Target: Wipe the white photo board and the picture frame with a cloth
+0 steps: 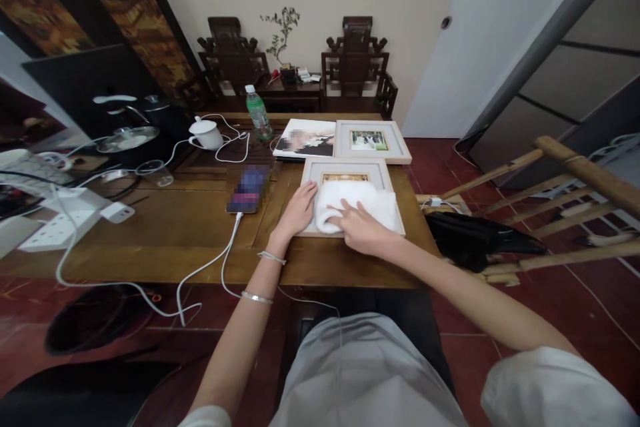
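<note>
A light wooden picture frame (pixel 345 165) lies flat near the table's front right, with a small gold-edged picture partly showing. Over its lower half is a white cloth (pixel 360 199), bunched and folded. My right hand (pixel 361 227) presses on this cloth, fingers bent into it; part of the fingers is hidden in the folds. At the frame's left edge rests my left hand (pixel 300 207), fingers stretched along the border. Just behind lie a second picture frame (pixel 397 140) with a small outdoor photo and a white photo panel (pixel 313 127).
A phone (pixel 249 188) with a white cable lies left of the frame. Further back stand a green-labelled bottle (pixel 258 113) and a white lidded cup (pixel 206 135). A clear plastic cup (pixel 156 173) and a power strip (pixel 63 220) sit leftward. A wooden rack (pixel 565 153) stands right.
</note>
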Demonstrator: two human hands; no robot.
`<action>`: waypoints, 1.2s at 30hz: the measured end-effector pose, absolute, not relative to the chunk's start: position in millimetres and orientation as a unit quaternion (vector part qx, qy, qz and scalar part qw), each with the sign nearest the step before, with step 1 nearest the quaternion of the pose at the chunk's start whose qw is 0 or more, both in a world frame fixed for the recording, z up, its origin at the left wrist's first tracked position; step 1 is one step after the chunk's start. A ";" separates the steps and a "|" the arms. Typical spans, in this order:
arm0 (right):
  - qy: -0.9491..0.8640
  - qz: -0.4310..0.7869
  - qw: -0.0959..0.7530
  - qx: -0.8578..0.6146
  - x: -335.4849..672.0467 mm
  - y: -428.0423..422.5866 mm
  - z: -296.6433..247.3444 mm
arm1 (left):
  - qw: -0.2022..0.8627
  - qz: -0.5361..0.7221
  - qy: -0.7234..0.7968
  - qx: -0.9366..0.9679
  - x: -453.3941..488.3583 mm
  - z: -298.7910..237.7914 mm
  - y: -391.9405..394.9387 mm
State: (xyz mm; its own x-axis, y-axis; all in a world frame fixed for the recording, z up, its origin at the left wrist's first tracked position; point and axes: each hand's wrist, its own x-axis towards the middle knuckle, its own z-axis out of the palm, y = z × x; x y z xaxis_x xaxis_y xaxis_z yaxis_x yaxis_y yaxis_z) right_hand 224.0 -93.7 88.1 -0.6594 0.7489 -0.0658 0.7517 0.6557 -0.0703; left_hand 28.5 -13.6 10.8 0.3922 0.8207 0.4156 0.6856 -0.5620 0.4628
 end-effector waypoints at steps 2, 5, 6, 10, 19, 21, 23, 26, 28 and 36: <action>0.899 -0.012 -0.003 0.439 227.6 -65.8 78.0 | 0.113 0.312 0.452 0.828 27.8 10.9 -13.4; 0.867 0.051 -0.044 0.494 235.9 -15.1 70.3 | 0.114 0.315 0.451 0.827 27.0 10.3 -13.2; 0.855 0.074 -0.062 0.509 237.7 0.3 69.4 | 0.114 0.316 0.450 0.827 26.7 10.1 -13.2; 0.848 0.090 -0.049 0.520 236.3 30.4 66.5 | 0.122 0.320 0.448 0.826 25.7 9.9 -12.6; 0.912 0.013 0.032 0.408 228.6 -72.4 87.8 | 0.136 0.329 0.463 0.812 31.2 13.0 -15.7; 0.925 -0.018 0.038 0.377 226.5 -91.7 98.4 | 0.151 0.336 0.473 0.800 33.0 15.7 -17.6; 0.933 -0.029 0.039 0.356 221.0 -101.6 102.9 | 0.182 0.346 0.482 0.784 34.2 18.7 -19.4; 0.936 -0.003 0.035 0.351 207.9 -99.6 95.5 | 0.235 0.365 0.487 0.758 34.5 22.6 -21.8; 0.931 0.030 0.027 0.364 198.8 -89.1 85.5 | 0.256 0.375 0.486 0.747 34.1 24.0 -22.9; 0.889 0.130 -0.028 0.438 178.2 -12.8 72.3 | 0.212 0.353 0.473 0.779 30.2 18.0 -20.4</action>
State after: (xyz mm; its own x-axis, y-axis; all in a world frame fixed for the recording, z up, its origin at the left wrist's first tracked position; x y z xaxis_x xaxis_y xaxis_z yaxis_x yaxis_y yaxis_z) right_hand 178.2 -12.8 72.3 -0.6152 0.7712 0.1639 0.7858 0.5830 0.2063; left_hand 30.2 -20.4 18.0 0.3042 0.8862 0.3495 0.5870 -0.4633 0.6639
